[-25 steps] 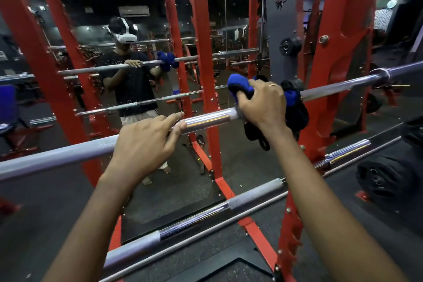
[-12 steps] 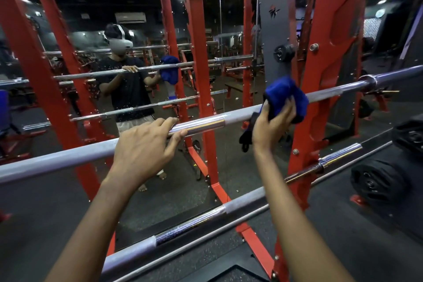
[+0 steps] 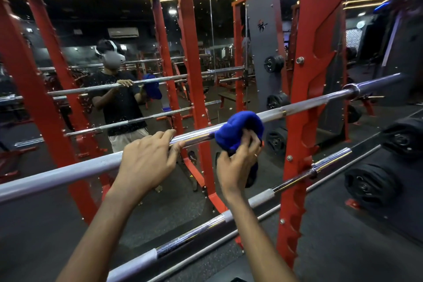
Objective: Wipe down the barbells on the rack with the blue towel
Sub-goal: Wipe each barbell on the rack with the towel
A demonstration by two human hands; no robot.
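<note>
upper barbell (image 3: 68,170) on red rack (image 3: 304,121): left hand (image 3: 146,162) curled over the bar, fingers closed on it; just to its right along the bar, right hand (image 3: 238,162) grips blue towel (image 3: 240,129) bunched around the bar; lower barbell (image 3: 190,233) below

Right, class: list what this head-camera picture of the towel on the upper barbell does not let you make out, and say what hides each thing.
- Head view: the upper barbell under the blue towel; the towel covers it.
- The right hand's palm and its grip; seen only from behind.
- The upper barbell's left end; cut off by the frame edge.
- The lower barbell's near end; cut off by the bottom edge.
</note>
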